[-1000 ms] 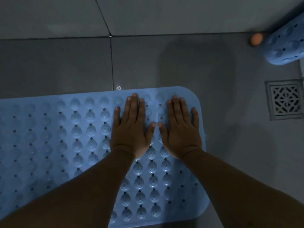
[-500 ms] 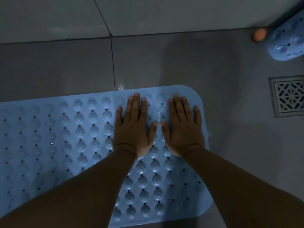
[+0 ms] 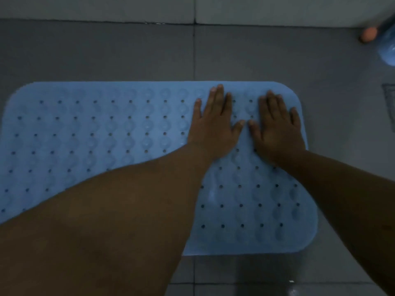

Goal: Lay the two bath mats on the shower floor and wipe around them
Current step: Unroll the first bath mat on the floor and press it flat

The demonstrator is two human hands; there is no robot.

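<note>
Blue bath mat lay flat on the grey tiled shower floor, long side running 9 to 3 o'clock, filling most of the view; its rounded far-right corner sat toward 2 o'clock and its near-right corner toward 5 o'clock. Rows of small dark holes w/ raised bumps between them covered the mat. Both hands were down on the mat's right end, side by side, palms flat. Left hand sat just right of centre, fingers straight, released and close together, pointing to 12 o'clock, tips near the far edge of the mat. Right hand lay just beside it at abt 3 o'clock of the left, fingers likewise straight and released, gripping nothing, little finger close to the mat's right edge. The two thumbs pointed at each other, tips nearly meeting but apart. Both forearms came in from 7 and 4 o'clock, bare, covering part of the mat's near side. At 1–2 o'clock, well apart from the mat, a small orange object sat by the wall base, blurred; just beside it a second blue mat was cut off by the frame edge. At 3 o'clock the edge of a floor drain was barely in view. A wet glint showed on the tiles at 5 o'clock.
</note>
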